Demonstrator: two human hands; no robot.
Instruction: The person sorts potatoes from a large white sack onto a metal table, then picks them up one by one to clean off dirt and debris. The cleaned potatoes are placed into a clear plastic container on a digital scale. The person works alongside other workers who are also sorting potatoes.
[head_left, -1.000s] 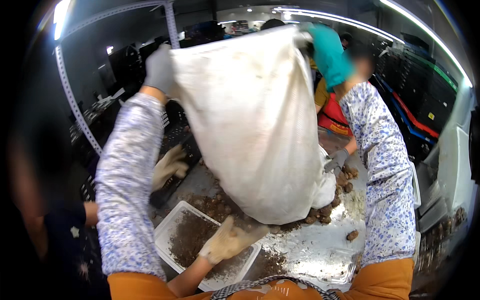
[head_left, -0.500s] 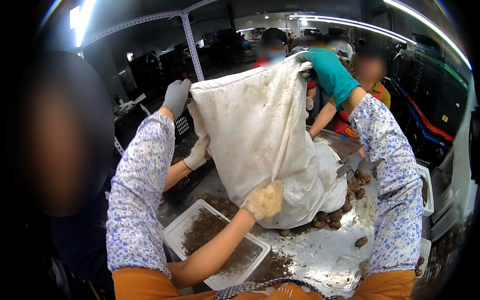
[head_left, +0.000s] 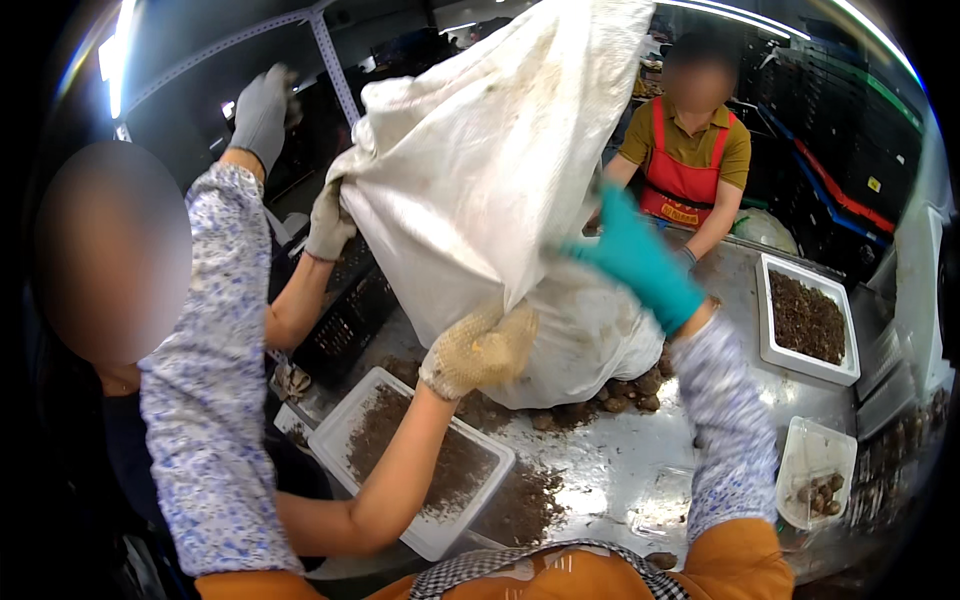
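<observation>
A large, dirty white cloth sack [head_left: 490, 150] is held up slantwise over the metal table, its lower part resting on it. My left hand [head_left: 263, 118], in a pale grey glove, is raised to the left, apart from the sack, and holds nothing visible. Blurred by motion, my right hand [head_left: 640, 255] in a teal glove is at the sack's right side; its fingers are smeared. A co-worker on the left grips the sack with two cream-gloved hands, one at its left edge [head_left: 328, 222] and one low on its front [head_left: 480, 350]. Brown, soil-covered lumps [head_left: 620, 395] lie under the sack.
A white tray with dark soil [head_left: 328, 438] stands at the near left. Another soil-filled tray [head_left: 768, 330] and a clear tub with brown lumps [head_left: 790, 465] are on the right. Across the metal table [head_left: 600, 470] stands a person in a red apron [head_left: 665, 165]. Dark crates [head_left: 830, 190] are stacked behind.
My left hand has let go of the sack's top corner and moved left. My right hand has dropped from the top edge to the sack's side. The sack's top has risen and tilted right.
</observation>
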